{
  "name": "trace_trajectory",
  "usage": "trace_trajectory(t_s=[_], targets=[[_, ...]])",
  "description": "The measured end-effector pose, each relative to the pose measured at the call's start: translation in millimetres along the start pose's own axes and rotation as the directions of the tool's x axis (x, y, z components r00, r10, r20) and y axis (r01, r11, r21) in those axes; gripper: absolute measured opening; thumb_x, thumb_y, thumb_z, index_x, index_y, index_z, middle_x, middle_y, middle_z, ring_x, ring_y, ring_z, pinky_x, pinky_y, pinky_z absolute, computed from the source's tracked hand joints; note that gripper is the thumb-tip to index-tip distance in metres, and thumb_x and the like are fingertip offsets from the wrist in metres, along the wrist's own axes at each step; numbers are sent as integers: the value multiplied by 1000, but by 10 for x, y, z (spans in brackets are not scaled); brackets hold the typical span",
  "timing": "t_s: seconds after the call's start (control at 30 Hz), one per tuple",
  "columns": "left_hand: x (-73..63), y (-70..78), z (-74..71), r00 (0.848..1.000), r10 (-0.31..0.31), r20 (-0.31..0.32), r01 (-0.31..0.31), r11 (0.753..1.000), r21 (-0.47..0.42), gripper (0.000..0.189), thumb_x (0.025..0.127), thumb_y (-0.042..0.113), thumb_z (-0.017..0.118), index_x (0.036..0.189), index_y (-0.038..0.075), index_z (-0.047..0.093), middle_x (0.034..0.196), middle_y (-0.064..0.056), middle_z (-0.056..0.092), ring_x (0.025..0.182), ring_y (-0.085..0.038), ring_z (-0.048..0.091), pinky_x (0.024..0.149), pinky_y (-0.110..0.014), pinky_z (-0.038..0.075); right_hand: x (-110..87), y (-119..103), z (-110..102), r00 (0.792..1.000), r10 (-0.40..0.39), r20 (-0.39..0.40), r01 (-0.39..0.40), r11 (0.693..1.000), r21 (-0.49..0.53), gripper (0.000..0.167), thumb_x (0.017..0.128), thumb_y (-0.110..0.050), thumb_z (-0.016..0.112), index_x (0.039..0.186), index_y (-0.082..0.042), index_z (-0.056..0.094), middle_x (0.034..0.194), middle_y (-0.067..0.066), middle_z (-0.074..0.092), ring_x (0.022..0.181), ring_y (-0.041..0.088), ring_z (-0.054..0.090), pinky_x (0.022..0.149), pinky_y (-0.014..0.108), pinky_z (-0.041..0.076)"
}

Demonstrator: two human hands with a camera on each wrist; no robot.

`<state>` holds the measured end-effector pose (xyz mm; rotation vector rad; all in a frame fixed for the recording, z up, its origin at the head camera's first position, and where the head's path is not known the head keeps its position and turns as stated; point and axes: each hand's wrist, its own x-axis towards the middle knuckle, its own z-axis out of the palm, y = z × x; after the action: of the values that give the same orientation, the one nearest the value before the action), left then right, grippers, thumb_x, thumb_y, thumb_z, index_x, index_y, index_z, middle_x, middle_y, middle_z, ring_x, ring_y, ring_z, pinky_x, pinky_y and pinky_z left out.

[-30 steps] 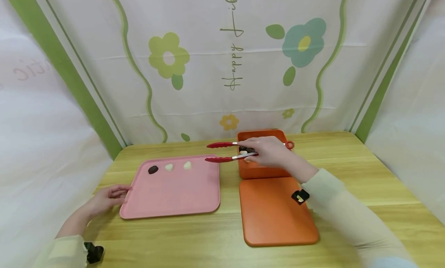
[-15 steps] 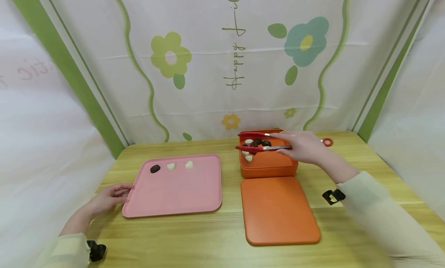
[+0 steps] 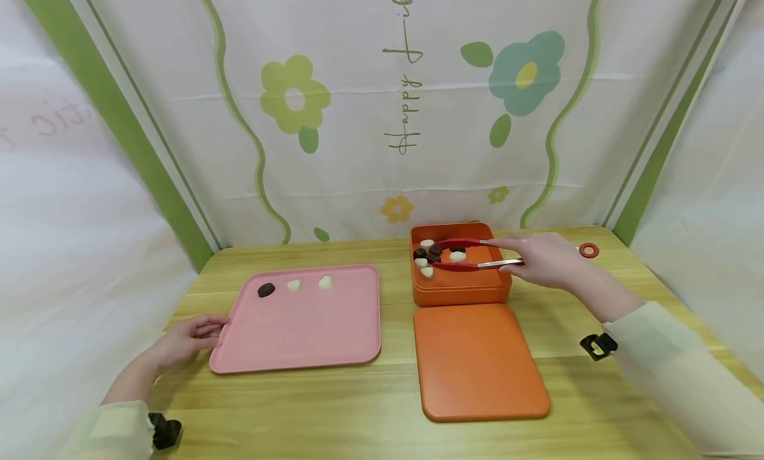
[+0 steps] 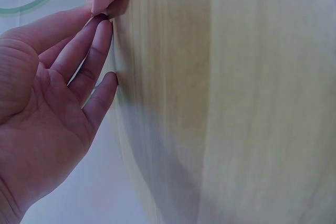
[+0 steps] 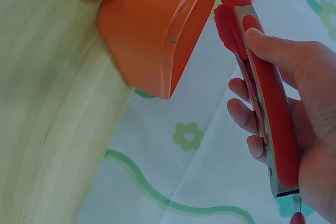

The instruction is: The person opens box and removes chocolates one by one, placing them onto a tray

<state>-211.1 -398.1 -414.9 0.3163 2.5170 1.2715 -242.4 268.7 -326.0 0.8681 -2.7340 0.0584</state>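
My right hand (image 3: 546, 260) grips red-and-silver tongs (image 3: 500, 264), the thumb along one arm in the right wrist view. The tongs' red tips reach into the orange box (image 3: 462, 294), apart, on either side of a dark square chocolate (image 3: 435, 252); whether they touch it, I cannot tell. White pieces (image 3: 457, 256) and dark ones (image 3: 420, 253) lie around it. At its left rim, the pink tray (image 3: 310, 334) is held by the thumb and fingertips of my left hand (image 3: 185, 342). One dark chocolate (image 3: 266, 289) and two white pieces (image 3: 294, 286) sit along its far side.
An orange lid (image 3: 480, 364) lies flat in front of the box. The wooden table (image 3: 298, 413) ends at a printed curtain (image 3: 346, 168) behind the tray and box, and white cloth hangs at both sides.
My right hand has moved right with the tongs, bringing their tips from beside the tray's right edge down into the orange box. The left hand stays at the tray.
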Motion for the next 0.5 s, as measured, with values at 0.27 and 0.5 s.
trace_trajectory(t_s=[0.27,0.5], targets=[[-1,0,6,1000,-1,4,1,1000,-6,51,94,7,64,132,-19,43,128,-37,51,99,4,57,82,-18,48,-70,5,29,1000,-7,8,7,1000,2,48,81,-31,80,125,-18,68,108,8,70,66,17,60,50,33,43],[-3,-8,7,1000,11,4,-11,1000,-8,52,94,7,64,133,-19,42,128,-37,51,98,6,56,83,-18,48,-35,-33,99,998,16,55,-17,1000,22,48,82,-28,79,127,-19,66,112,14,68,70,21,62,48,31,40]])
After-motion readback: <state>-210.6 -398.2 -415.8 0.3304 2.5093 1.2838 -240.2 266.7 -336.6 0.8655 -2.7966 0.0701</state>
